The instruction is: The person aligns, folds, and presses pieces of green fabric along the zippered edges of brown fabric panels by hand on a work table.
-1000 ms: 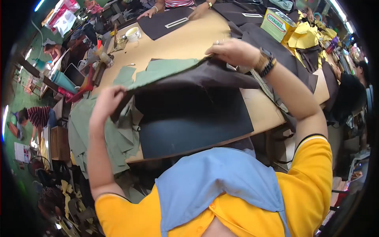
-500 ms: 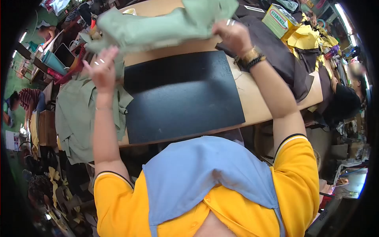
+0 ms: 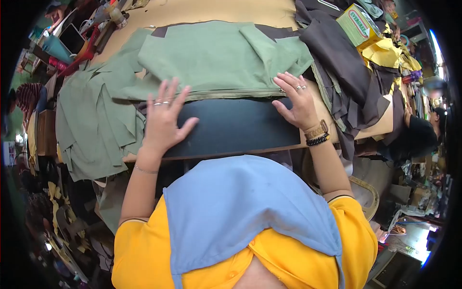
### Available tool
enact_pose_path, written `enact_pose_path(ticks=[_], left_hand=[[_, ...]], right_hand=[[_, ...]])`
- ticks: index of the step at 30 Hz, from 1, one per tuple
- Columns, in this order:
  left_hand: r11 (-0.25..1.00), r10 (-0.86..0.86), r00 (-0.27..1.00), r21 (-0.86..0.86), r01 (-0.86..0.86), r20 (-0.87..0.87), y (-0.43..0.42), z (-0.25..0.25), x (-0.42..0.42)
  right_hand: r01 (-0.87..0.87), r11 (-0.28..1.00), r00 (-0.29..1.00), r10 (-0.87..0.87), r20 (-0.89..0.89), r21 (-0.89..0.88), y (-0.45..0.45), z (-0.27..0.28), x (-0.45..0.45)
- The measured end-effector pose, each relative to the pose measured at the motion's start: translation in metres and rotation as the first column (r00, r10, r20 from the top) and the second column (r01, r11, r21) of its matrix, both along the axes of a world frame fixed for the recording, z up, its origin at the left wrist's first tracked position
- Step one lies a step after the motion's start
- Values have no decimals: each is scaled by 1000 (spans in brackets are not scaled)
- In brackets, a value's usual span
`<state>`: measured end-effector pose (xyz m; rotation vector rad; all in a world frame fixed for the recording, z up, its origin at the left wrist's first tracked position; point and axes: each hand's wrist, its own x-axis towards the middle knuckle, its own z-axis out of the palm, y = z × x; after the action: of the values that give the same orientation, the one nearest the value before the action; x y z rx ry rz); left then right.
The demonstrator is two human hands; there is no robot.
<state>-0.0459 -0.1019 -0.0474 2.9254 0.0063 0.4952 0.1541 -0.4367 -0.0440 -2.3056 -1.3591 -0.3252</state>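
Note:
A green fabric piece (image 3: 207,55) lies spread across the table, its near edge, which seems to carry a zipper, over the far part of a black board (image 3: 231,126). My left hand (image 3: 166,115) has its fingers spread, over the board's left end and the fabric's near edge. At the right end of that edge is my right hand (image 3: 297,102), fingers apart, its fingertips on or just above the cloth. Neither hand grips anything. Dark fabric shows beneath the far edge of the green piece.
Green cloth pieces (image 3: 98,120) hang over the table's left edge. Dark fabric (image 3: 337,62) is heaped at the right, beside a yellow-green tin (image 3: 358,26) and yellow cloth (image 3: 382,52). A person in black (image 3: 417,137) is at the far right.
The green fabric, lifted and swung over half a second ago, now lies flat over the board's far part. Both hands have come down nearer the body and let go of the cloth.

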Motion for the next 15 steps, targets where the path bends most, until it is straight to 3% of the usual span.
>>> enact_pose_path(ticks=[2,3,6,11,14,15], left_hand=[[996,-85,992,-35,82,-88,-18,-7,9],[997,-66,984,-42,60,-163,-21,-10,12],[998,-41,970,-59,28,-238,-14,-16,22],[998,-40,972,-55,28,-233,-10,-17,22],[994,-46,989,-107,31,-141,-10,-25,16],[986,-60,997,-160,52,-40,-7,-24,12]], right_hand=[[38,997,999,-37,12,-70,15,1,-17],[31,960,1000,-29,13,-279,11,-14,-17],[112,916,991,-133,-27,-384,10,-12,-20],[124,914,985,-160,-62,-385,14,-16,-20],[179,912,983,-183,27,-370,19,-13,-31],[138,919,990,-137,29,-369,21,-10,-37]])
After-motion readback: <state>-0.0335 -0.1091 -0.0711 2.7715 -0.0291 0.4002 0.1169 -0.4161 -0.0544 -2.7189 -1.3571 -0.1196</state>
